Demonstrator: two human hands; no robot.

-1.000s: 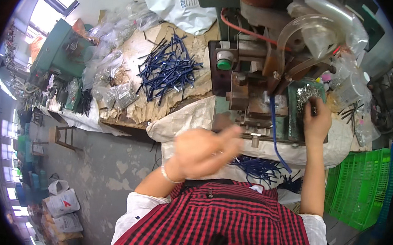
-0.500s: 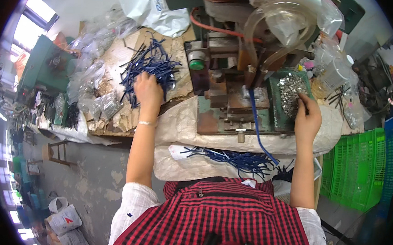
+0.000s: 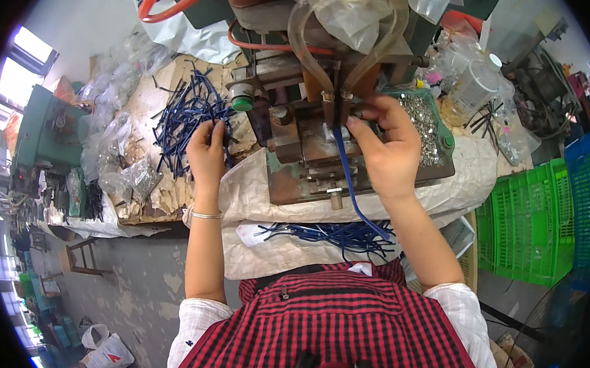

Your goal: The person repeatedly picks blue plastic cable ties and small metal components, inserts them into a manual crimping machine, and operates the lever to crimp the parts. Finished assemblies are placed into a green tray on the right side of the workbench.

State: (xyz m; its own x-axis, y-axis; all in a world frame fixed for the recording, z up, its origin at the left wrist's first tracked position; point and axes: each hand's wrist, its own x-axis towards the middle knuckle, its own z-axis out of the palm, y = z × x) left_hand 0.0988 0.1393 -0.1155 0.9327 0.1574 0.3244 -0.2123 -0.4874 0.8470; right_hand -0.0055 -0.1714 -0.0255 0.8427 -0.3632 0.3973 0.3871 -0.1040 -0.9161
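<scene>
My left hand (image 3: 206,156) is at the near edge of a pile of dark blue cords (image 3: 192,112), thumb and fingers pinched together. Whether a cord is between the fingertips cannot be made out. At the die of a green bench press (image 3: 288,187), my right hand (image 3: 390,149) has its thumb and fingers drawn together. What they hold, if anything, is too small to see. A single blue cord (image 3: 348,174) runs from the die down over the press's front edge, beside my right thumb. Small shiny metal pieces (image 3: 419,121) fill a green tray right of my right hand.
More blue cords (image 3: 332,236) lie on pale cloth before me. Clear tubes (image 3: 298,37) arch above the die. A green-capped button (image 3: 242,102) is left of it. Plastic bags (image 3: 100,136) lie at the left; a clear jar (image 3: 467,87) and green crate (image 3: 528,224) are right.
My right hand has moved left from the tray of metal pieces to the die. My left hand has drawn back a little from the cords. The view has shifted.
</scene>
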